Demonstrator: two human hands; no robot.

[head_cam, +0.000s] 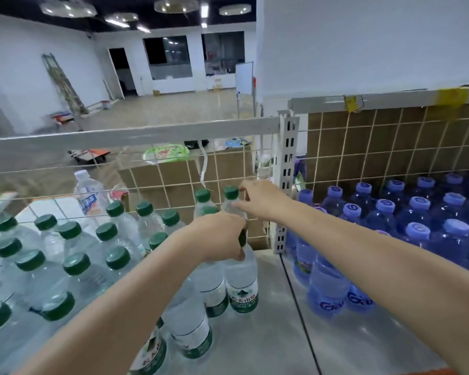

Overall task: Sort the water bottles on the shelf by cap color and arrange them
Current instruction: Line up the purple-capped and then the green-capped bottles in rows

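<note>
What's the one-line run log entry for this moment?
left hand: grips green-cap bottle by its neck | right hand: touches rear green-cap bottle | blue-cap bottles: grouped in right bay | stage: arranging green caps

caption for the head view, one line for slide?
Left hand grips a green-capped bottle; right hand reaches another.

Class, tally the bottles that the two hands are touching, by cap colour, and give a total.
Green-capped bottles: 2, one gripped by the left hand, one pinched by the right hand
Blue-capped bottles: 0
Total: 2
</note>
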